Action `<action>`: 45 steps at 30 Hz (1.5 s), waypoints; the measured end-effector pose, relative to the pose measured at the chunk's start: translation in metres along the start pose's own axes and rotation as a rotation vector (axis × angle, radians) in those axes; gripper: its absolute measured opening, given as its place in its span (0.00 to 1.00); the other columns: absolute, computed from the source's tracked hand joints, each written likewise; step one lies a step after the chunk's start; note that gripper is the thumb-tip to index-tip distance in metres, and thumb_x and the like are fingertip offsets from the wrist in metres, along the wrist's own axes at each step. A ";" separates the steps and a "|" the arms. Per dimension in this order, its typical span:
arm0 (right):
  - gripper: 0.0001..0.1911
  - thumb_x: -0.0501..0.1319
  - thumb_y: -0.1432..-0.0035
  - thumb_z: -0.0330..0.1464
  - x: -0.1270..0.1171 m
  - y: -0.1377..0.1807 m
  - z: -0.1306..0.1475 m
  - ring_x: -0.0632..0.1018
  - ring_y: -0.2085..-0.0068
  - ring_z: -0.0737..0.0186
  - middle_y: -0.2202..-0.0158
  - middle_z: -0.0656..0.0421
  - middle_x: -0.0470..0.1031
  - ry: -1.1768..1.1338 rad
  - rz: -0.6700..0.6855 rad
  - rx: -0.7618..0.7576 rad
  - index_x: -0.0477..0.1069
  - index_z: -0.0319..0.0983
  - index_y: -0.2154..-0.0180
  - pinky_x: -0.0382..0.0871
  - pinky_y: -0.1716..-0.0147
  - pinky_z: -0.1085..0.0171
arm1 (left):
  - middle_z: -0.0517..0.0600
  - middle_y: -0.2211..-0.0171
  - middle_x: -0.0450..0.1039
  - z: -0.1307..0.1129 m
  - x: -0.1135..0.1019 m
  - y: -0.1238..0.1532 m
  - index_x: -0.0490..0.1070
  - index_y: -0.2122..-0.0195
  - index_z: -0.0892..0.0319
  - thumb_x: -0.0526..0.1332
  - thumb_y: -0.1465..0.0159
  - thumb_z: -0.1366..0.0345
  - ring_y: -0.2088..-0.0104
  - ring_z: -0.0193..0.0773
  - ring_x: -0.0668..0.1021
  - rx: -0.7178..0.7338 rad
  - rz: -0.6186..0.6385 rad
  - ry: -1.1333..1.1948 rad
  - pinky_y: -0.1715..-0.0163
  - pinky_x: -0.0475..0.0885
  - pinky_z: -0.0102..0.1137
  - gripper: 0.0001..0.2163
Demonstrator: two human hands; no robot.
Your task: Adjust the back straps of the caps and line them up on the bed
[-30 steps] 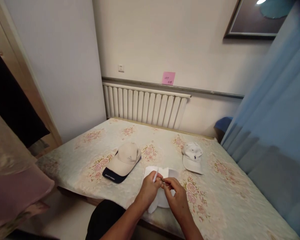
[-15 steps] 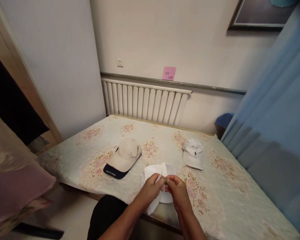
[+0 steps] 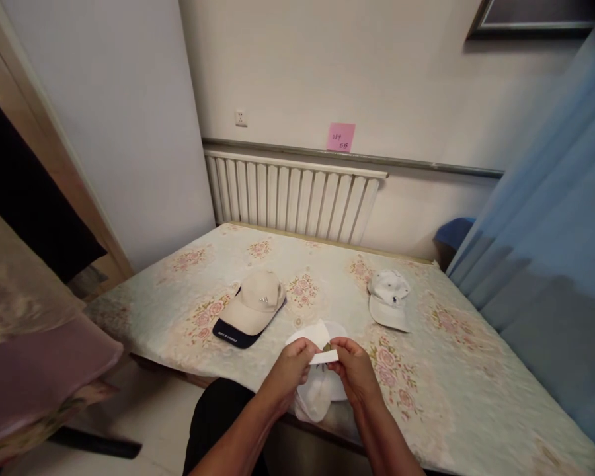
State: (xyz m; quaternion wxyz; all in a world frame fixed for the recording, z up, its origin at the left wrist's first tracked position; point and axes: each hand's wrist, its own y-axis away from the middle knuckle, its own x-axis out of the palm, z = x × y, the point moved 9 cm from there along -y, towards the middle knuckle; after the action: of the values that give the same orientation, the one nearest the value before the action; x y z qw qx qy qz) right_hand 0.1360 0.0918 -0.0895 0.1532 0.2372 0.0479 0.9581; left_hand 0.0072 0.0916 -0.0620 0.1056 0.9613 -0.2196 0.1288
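Note:
A white cap (image 3: 316,391) lies at the near edge of the floral mattress (image 3: 456,383), right in front of me. My left hand (image 3: 289,370) and my right hand (image 3: 357,371) are both closed on its back part, pinching the white strap and a small dark buckle between them. The cap's lower part hangs between my wrists. A beige cap with a dark blue brim (image 3: 251,308) rests to the left. Another white cap (image 3: 389,300) sits to the right, further back.
A white radiator (image 3: 292,201) runs along the far wall with a pink sticky note (image 3: 340,137) above it. A blue curtain (image 3: 550,251) hangs on the right. Pink bedding (image 3: 34,370) lies at the left. My dark-clothed knee (image 3: 223,423) is below the mattress edge.
My hands have lifted the white cap's back edge and drawn it nearer to me. The camera has tilted slightly, shifting the scene up and right.

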 end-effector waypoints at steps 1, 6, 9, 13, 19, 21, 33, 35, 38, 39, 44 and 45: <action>0.10 0.69 0.64 0.31 0.002 -0.002 0.005 0.69 0.81 0.70 0.81 0.63 0.71 -0.002 0.006 -0.002 0.72 0.36 0.75 0.65 0.82 0.70 | 0.37 0.83 0.47 -0.002 0.000 0.000 0.65 0.69 0.62 0.58 0.43 0.54 0.83 0.24 0.49 0.000 0.007 0.015 0.82 0.41 0.25 0.14; 0.12 0.70 0.66 0.31 0.015 -0.015 0.053 0.68 0.82 0.72 0.82 0.63 0.70 -0.012 0.023 -0.072 0.72 0.35 0.76 0.66 0.82 0.71 | 0.39 0.80 0.53 -0.039 0.003 -0.006 0.66 0.65 0.63 0.60 0.44 0.57 0.82 0.24 0.56 0.110 0.057 0.080 0.81 0.52 0.24 0.13; 0.12 0.70 0.67 0.30 0.021 -0.021 0.091 0.68 0.82 0.72 0.82 0.64 0.71 -0.009 0.021 -0.141 0.71 0.36 0.76 0.66 0.83 0.72 | 0.41 0.80 0.58 -0.073 0.004 -0.012 0.68 0.68 0.63 0.59 0.42 0.59 0.80 0.26 0.62 0.216 0.065 -0.058 0.78 0.58 0.25 0.10; 0.12 0.70 0.66 0.28 0.026 -0.020 0.135 0.68 0.82 0.73 0.82 0.64 0.71 -0.010 0.004 -0.229 0.71 0.36 0.75 0.67 0.83 0.72 | 0.41 0.81 0.60 -0.116 0.004 -0.018 0.66 0.71 0.61 0.56 0.41 0.62 0.80 0.27 0.65 0.343 -0.010 -0.218 0.76 0.58 0.25 0.08; 0.12 0.69 0.66 0.27 0.015 -0.009 0.152 0.68 0.82 0.73 0.82 0.65 0.71 -0.060 -0.052 -0.268 0.71 0.36 0.74 0.66 0.84 0.73 | 0.40 0.82 0.58 -0.144 0.010 -0.011 0.62 0.74 0.58 0.54 0.40 0.62 0.80 0.28 0.62 0.428 -0.111 -0.355 0.77 0.57 0.25 0.08; 0.12 0.69 0.67 0.27 0.007 -0.008 0.138 0.67 0.83 0.73 0.82 0.64 0.70 -0.095 -0.086 -0.232 0.71 0.36 0.75 0.65 0.85 0.73 | 0.41 0.81 0.60 -0.144 0.017 -0.005 0.63 0.76 0.58 0.54 0.40 0.62 0.78 0.29 0.63 0.468 -0.122 -0.491 0.76 0.57 0.25 0.08; 0.13 0.69 0.69 0.24 -0.007 -0.002 0.134 0.66 0.82 0.74 0.82 0.64 0.68 -0.218 -0.088 -0.160 0.70 0.36 0.76 0.62 0.86 0.74 | 0.42 0.81 0.61 -0.176 0.021 -0.024 0.63 0.74 0.58 0.54 0.40 0.59 0.81 0.28 0.59 0.499 -0.145 -0.417 0.79 0.54 0.25 0.10; 0.13 0.70 0.68 0.24 -0.005 0.004 0.148 0.66 0.82 0.74 0.82 0.64 0.68 -0.210 -0.076 -0.176 0.70 0.36 0.76 0.62 0.86 0.74 | 0.42 0.80 0.61 -0.186 0.025 -0.024 0.64 0.72 0.58 0.54 0.40 0.58 0.82 0.27 0.58 0.525 -0.130 -0.385 0.80 0.53 0.24 0.09; 0.13 0.70 0.67 0.24 -0.007 0.019 0.157 0.66 0.82 0.74 0.82 0.64 0.67 -0.179 -0.053 -0.167 0.70 0.36 0.75 0.62 0.86 0.74 | 0.42 0.79 0.61 -0.196 0.031 -0.018 0.64 0.71 0.58 0.54 0.39 0.58 0.82 0.27 0.58 0.556 -0.110 -0.371 0.80 0.53 0.24 0.09; 0.14 0.70 0.67 0.24 -0.008 0.025 0.156 0.65 0.82 0.74 0.82 0.64 0.67 -0.175 -0.041 -0.144 0.70 0.37 0.74 0.62 0.86 0.74 | 0.42 0.79 0.61 -0.196 0.032 -0.016 0.63 0.71 0.58 0.54 0.39 0.58 0.82 0.27 0.58 0.555 -0.103 -0.372 0.80 0.53 0.24 0.09; 0.14 0.70 0.66 0.24 -0.019 0.047 0.139 0.63 0.83 0.76 0.82 0.65 0.65 -0.214 -0.003 -0.006 0.70 0.37 0.73 0.59 0.88 0.76 | 0.42 0.80 0.61 -0.185 0.034 -0.018 0.63 0.73 0.59 0.54 0.40 0.59 0.83 0.26 0.57 0.479 -0.075 -0.369 0.82 0.51 0.23 0.10; 0.14 0.70 0.67 0.24 -0.022 0.047 0.136 0.63 0.83 0.76 0.81 0.65 0.65 -0.224 -0.007 -0.001 0.70 0.37 0.73 0.59 0.88 0.75 | 0.42 0.80 0.61 -0.180 0.033 -0.021 0.63 0.73 0.59 0.54 0.40 0.59 0.83 0.25 0.57 0.460 -0.078 -0.361 0.83 0.50 0.23 0.10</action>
State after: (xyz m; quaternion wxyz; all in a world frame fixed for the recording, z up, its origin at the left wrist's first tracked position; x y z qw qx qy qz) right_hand 0.2055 0.0428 0.0284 0.1613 0.3427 0.0310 0.9250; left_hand 0.0095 0.1440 0.1150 -0.1508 0.9751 -0.1629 -0.0020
